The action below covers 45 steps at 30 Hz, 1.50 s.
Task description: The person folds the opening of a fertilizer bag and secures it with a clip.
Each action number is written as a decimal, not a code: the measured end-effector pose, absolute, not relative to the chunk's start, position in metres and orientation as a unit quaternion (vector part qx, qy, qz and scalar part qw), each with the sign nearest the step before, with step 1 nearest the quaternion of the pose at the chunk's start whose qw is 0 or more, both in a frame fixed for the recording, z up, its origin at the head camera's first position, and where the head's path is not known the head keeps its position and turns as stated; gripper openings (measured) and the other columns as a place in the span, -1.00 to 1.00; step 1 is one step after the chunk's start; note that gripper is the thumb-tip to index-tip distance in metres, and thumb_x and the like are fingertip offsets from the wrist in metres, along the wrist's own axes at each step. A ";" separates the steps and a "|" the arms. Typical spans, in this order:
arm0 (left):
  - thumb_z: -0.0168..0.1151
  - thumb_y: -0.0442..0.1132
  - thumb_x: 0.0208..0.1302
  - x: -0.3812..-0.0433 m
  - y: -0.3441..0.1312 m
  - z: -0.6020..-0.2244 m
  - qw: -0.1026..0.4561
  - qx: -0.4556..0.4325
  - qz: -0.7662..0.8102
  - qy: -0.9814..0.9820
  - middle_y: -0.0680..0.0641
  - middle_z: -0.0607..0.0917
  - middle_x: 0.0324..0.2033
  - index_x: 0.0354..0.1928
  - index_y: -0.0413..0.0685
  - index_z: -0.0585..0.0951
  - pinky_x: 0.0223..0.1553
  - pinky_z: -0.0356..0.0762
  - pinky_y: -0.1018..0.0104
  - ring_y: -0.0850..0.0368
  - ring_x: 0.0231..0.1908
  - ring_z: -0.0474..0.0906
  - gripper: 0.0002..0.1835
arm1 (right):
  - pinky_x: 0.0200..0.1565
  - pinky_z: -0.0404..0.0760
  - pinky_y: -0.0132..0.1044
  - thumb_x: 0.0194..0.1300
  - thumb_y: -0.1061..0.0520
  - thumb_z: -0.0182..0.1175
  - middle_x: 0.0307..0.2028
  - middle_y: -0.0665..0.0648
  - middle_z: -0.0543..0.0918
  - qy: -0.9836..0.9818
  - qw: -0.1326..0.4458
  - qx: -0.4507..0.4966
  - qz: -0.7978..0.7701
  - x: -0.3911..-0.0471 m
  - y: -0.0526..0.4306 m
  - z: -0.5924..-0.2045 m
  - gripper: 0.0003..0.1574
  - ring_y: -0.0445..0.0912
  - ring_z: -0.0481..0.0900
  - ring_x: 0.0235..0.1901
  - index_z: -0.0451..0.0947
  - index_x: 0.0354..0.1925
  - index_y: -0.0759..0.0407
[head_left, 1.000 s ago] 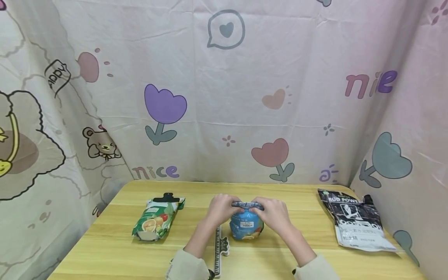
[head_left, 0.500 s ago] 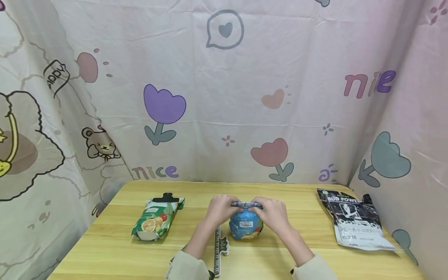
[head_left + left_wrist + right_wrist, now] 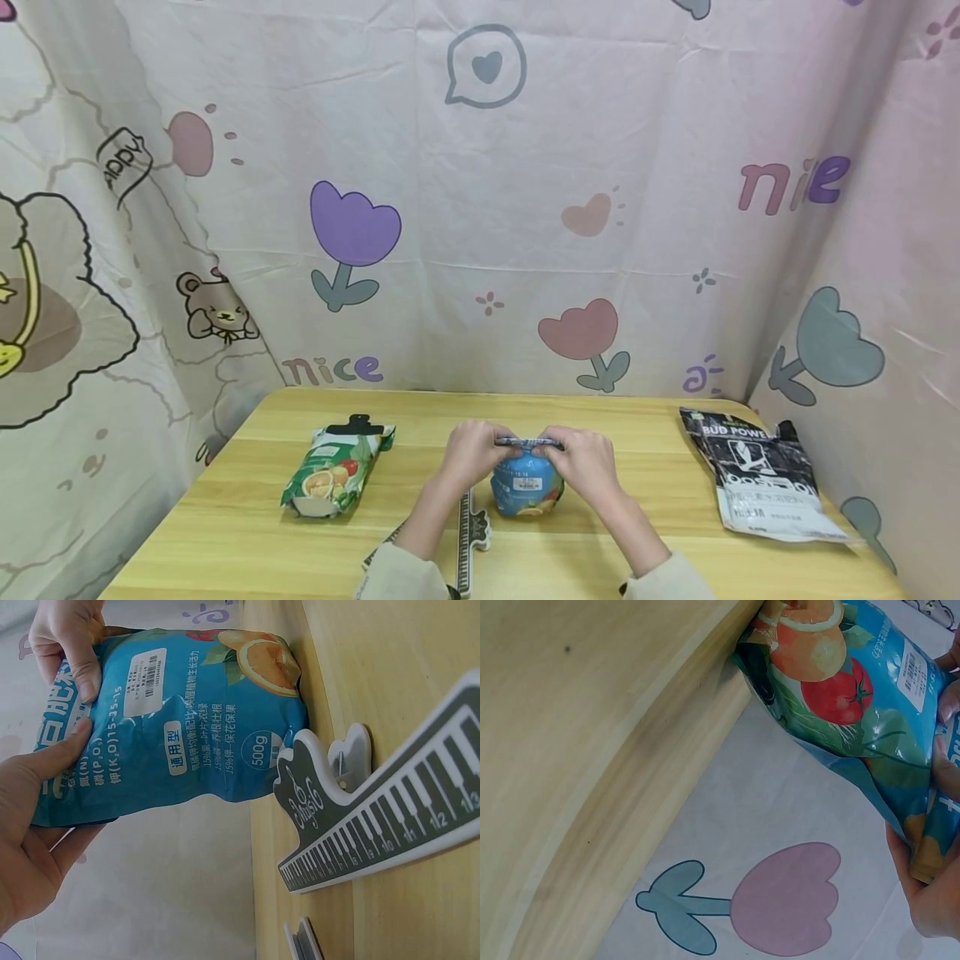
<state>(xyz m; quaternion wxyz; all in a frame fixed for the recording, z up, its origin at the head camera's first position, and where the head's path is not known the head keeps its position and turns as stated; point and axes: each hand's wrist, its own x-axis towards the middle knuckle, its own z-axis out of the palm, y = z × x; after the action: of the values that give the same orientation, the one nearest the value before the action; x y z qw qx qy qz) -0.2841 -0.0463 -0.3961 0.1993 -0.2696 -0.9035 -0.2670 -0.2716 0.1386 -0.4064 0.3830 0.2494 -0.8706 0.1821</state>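
Note:
A blue fertilizer bag point(image 3: 527, 490) printed with fruit stands on the table in the head view, its top edge folded over. My left hand point(image 3: 471, 450) pinches the left end of that fold, thumb in front and fingers behind. At the other end my right hand point(image 3: 583, 457) pinches it the same way. The left wrist view shows both thumbs pressing the folded band point(image 3: 64, 712) near its lettering. Tomato and orange pictures cover the bag's side point(image 3: 840, 697) in the right wrist view. Close in front of the bag lies a piano-key clip point(image 3: 467, 542) marked "Music".
A second piano-key clip point(image 3: 382, 542) is partly covered by my left forearm. At left lies a green bag point(image 3: 327, 475) with a black clip point(image 3: 356, 425) on its top. A black and white bag point(image 3: 761, 475) lies at the table's right edge. Printed curtains point(image 3: 465, 167) enclose the table.
The folded top of the blue bag has tipped, and its lettering shows less in the head view. Both hands keep their hold. More of the second clip shows beside my left forearm.

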 end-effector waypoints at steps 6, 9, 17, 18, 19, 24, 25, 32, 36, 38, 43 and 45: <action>0.44 -0.11 -0.10 -0.283 -0.046 -0.397 0.210 -0.274 -0.266 -0.900 0.13 0.69 -0.54 -0.47 0.05 0.74 -0.53 0.44 0.51 0.30 -0.53 0.57 -0.87 | -0.74 0.11 -0.52 -0.24 0.08 0.50 -0.67 -0.18 0.58 -0.863 0.395 0.251 0.190 -0.271 0.139 -0.408 -0.78 -0.36 0.15 -0.78 0.59 -0.62 -0.08; 0.44 -0.12 -0.10 -0.283 -0.047 -0.397 0.213 -0.276 -0.268 -0.898 0.12 0.70 -0.54 -0.47 0.04 0.75 -0.54 0.43 0.52 0.30 -0.54 0.57 -0.87 | -0.74 0.09 -0.53 -0.23 0.09 0.50 -0.67 -0.17 0.58 -0.862 0.397 0.253 0.189 -0.270 0.138 -0.408 -0.78 -0.37 0.13 -0.79 0.60 -0.62 -0.07; 0.44 -0.12 -0.10 -0.282 -0.047 -0.397 0.214 -0.274 -0.269 -0.898 0.13 0.69 -0.54 -0.47 0.04 0.75 -0.55 0.43 0.51 0.30 -0.54 0.57 -0.87 | -0.73 0.10 -0.52 -0.25 0.09 0.50 -0.67 -0.18 0.57 -0.865 0.394 0.253 0.181 -0.268 0.137 -0.406 -0.76 -0.37 0.15 -0.78 0.58 -0.62 -0.06; 0.44 -0.11 -0.10 -0.282 -0.047 -0.397 0.213 -0.272 -0.268 -0.899 0.13 0.69 -0.54 -0.47 0.05 0.75 -0.55 0.43 0.51 0.30 -0.54 0.57 -0.87 | -0.73 0.12 -0.51 -0.24 0.09 0.50 -0.66 -0.17 0.58 -0.868 0.388 0.253 0.179 -0.268 0.138 -0.406 -0.76 -0.37 0.17 -0.77 0.57 -0.61 -0.06; 0.44 -0.11 -0.10 -0.282 -0.047 -0.397 0.212 -0.271 -0.267 -0.900 0.14 0.69 -0.54 -0.47 0.05 0.74 -0.54 0.43 0.50 0.30 -0.53 0.57 -0.87 | -0.72 0.13 -0.51 -0.21 0.08 0.49 -0.65 -0.17 0.58 -0.872 0.380 0.252 0.177 -0.268 0.138 -0.406 -0.77 -0.36 0.19 -0.77 0.57 -0.60 -0.06; 0.44 -0.10 -0.09 -0.282 -0.047 -0.397 0.199 -0.265 -0.267 -0.905 0.15 0.69 -0.53 -0.45 0.06 0.74 -0.53 0.43 0.48 0.29 -0.52 0.56 -0.86 | -0.69 0.22 -0.47 -0.06 -0.01 0.42 -0.58 -0.19 0.59 -0.897 0.332 0.238 0.171 -0.267 0.140 -0.404 -0.83 -0.32 0.29 -0.72 0.58 -0.53 -0.10; 0.43 -0.10 -0.08 -0.282 -0.047 -0.397 0.196 -0.265 -0.268 -0.905 0.15 0.69 -0.53 -0.45 0.06 0.74 -0.52 0.43 0.47 0.28 -0.52 0.56 -0.86 | -0.69 0.23 -0.46 -0.03 -0.05 0.40 -0.57 -0.19 0.59 -0.901 0.322 0.234 0.172 -0.267 0.140 -0.403 -0.84 -0.32 0.31 -0.71 0.58 -0.52 -0.11; 0.32 0.04 0.03 -0.280 -0.049 -0.396 0.184 -0.273 -0.253 -0.910 0.16 0.68 -0.52 -0.39 0.06 0.72 -0.51 0.42 0.46 0.32 -0.52 0.52 -0.77 | -0.63 0.32 -0.43 0.11 -0.13 0.28 -0.48 -0.15 0.64 -0.914 0.293 0.224 0.170 -0.263 0.141 -0.400 -0.83 -0.24 0.50 -0.61 0.60 -0.47 -0.12; 0.23 0.08 0.12 -0.279 -0.048 -0.395 0.201 -0.281 -0.238 -0.908 0.15 0.68 -0.51 -0.38 0.06 0.72 -0.51 0.44 0.45 0.31 -0.52 0.53 -0.71 | -0.64 0.35 -0.43 0.10 -0.05 0.30 -0.44 -0.09 0.68 -0.907 0.319 0.224 0.158 -0.263 0.141 -0.402 -0.89 -0.15 0.58 -0.57 0.62 -0.47 -0.09; 0.21 0.06 0.14 -0.279 -0.047 -0.396 0.211 -0.276 -0.231 -0.909 0.14 0.68 -0.52 -0.40 0.06 0.73 -0.52 0.44 0.44 0.31 -0.54 0.53 -0.73 | -0.68 0.31 -0.44 0.08 -0.03 0.31 -0.47 -0.07 0.68 -0.903 0.336 0.221 0.153 -0.264 0.140 -0.404 -0.90 -0.16 0.56 -0.63 0.63 -0.48 -0.08; 0.22 0.02 0.14 -0.279 -0.044 -0.396 0.214 -0.251 -0.229 -0.916 0.15 0.64 -0.60 -0.45 0.06 0.72 -0.57 0.38 0.44 0.34 -0.64 0.36 -0.77 | -0.75 0.18 -0.46 0.03 -0.03 0.34 -0.60 -0.07 0.64 -0.891 0.370 0.215 0.151 -0.265 0.137 -0.407 -0.86 -0.22 0.42 -0.76 0.61 -0.55 -0.07; 0.23 0.01 0.14 -0.279 -0.044 -0.396 0.213 -0.247 -0.231 -0.917 0.15 0.64 -0.60 -0.45 0.06 0.72 -0.58 0.36 0.45 0.35 -0.65 0.32 -0.77 | -0.75 0.18 -0.46 0.02 -0.03 0.34 -0.62 -0.07 0.63 -0.890 0.372 0.214 0.154 -0.266 0.136 -0.406 -0.86 -0.21 0.43 -0.76 0.61 -0.56 -0.07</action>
<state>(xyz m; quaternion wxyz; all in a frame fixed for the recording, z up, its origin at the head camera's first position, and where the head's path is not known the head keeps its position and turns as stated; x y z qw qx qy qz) -0.2790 -0.0435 -0.3958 0.2127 -0.2465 -0.9168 -0.2313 -0.2655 0.1361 -0.4061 0.3720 0.2142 -0.8899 0.1545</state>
